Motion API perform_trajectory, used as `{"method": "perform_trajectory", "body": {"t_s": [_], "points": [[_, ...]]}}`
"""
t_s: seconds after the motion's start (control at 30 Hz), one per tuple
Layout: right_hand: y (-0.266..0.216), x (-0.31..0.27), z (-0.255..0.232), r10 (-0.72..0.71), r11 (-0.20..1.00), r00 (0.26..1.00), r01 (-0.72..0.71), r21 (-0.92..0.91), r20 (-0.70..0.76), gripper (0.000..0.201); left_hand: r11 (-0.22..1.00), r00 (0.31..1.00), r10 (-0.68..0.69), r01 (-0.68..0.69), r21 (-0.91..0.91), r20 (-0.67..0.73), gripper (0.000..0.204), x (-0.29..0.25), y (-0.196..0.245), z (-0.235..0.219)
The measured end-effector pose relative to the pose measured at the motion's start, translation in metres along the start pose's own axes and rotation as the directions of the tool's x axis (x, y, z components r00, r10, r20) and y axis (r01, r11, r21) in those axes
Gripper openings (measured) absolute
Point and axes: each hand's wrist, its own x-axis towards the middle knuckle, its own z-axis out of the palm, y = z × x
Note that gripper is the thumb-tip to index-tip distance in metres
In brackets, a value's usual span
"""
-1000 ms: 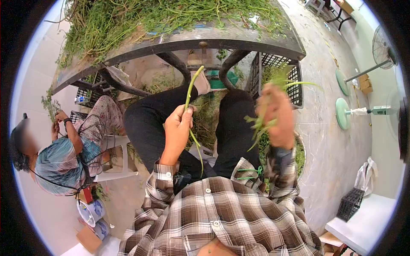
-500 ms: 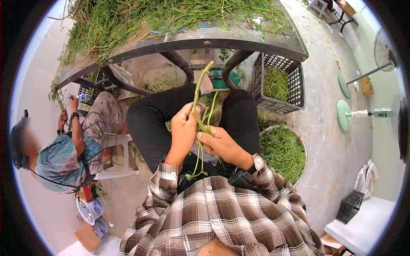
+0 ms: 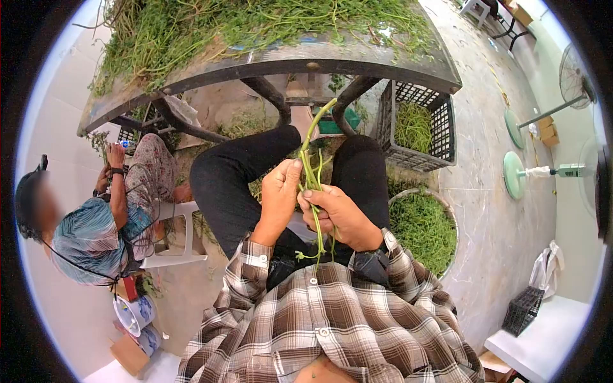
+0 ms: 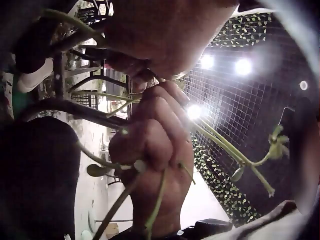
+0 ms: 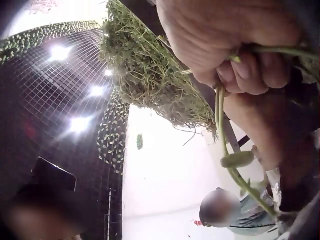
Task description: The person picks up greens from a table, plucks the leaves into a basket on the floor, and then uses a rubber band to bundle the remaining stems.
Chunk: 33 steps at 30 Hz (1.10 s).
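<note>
R hand (image 3: 341, 214) had a closed grip on several green stems (image 3: 309, 170), fingers curled round them; L hand (image 3: 279, 191), just beside it, seemed to pinch the same bunch btwn thumb and fingers, tho that contact was partly hidden (L wrist view v. dark there). Stems were up btwn the knees (image 3: 357, 151), one thick end pointing toward the bench (image 3: 396, 67), thin ends hanging nr the checked shirt (image 3: 319, 300). Bench's near edge lay beyond both hands, w/ a gap btwn; heaped greens (image 3: 268, 25) came close to that edge on the L. On the R, black crate (image 3: 418, 155) stood by the bench corner, round basket (image 3: 456, 230) w/ greens nearer; floor (image 3: 482, 166) ran past both toward the fans (image 3: 513, 173).
</note>
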Motion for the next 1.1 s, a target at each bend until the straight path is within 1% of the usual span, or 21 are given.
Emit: {"method": "perform_trajectory", "body": {"t_s": [0.07, 0.17, 0.3, 0.33, 0.43, 0.63, 0.87, 1.1], "points": [[-0.001, -0.003, -0.001, -0.018, 1.000, 1.000, 0.017, -0.011, -0.026, 0.021, 0.999, 1.000, 0.007, -0.008, 0.034, 0.014, 0.030, -0.001, 0.001, 0.000], [-0.003, -0.008, 0.000, -0.027, 1.000, 0.999, 0.027, 0.002, -0.016, 0.020, 0.998, 0.999, 0.004, -0.006, 0.064, 0.033, 0.031, -0.002, 0.006, 0.001], [-0.013, -0.014, 0.005, -0.040, 0.998, 0.999, 0.041, 0.049, -0.025, 0.021, 0.994, 0.998, 0.058, -0.061, 0.085, 0.039, 0.033, -0.003, 0.010, 0.002], [-0.013, -0.015, 0.004, -0.040, 0.999, 0.999, 0.041, 0.030, -0.024, 0.021, 0.993, 0.996, 0.073, -0.077, 0.094, 0.041, 0.033, -0.003, 0.010, 0.002], [-0.014, -0.016, 0.004, -0.046, 0.999, 0.999, 0.046, 0.007, -0.017, 0.021, 0.991, 0.997, 0.058, -0.063, 0.116, 0.045, 0.033, -0.003, 0.010, 0.001], [-0.014, -0.019, 0.004, -0.062, 0.998, 0.998, 0.062, 0.013, -0.014, 0.021, 0.991, 0.995, 0.087, -0.092, 0.101, 0.052, 0.036, -0.004, 0.005, 0.000], [-0.014, -0.019, 0.004, -0.060, 0.998, 0.998, 0.060, -0.018, -0.024, 0.021, 0.992, 0.996, 0.083, -0.086, 0.088, 0.044, 0.037, -0.004, 0.008, 0.000], [-0.013, -0.019, 0.003, -0.064, 0.998, 0.997, 0.064, -0.003, -0.035, 0.021, 0.991, 0.996, 0.080, -0.085, 0.103, 0.045, 0.037, -0.006, 0.011, 0.000]]}}
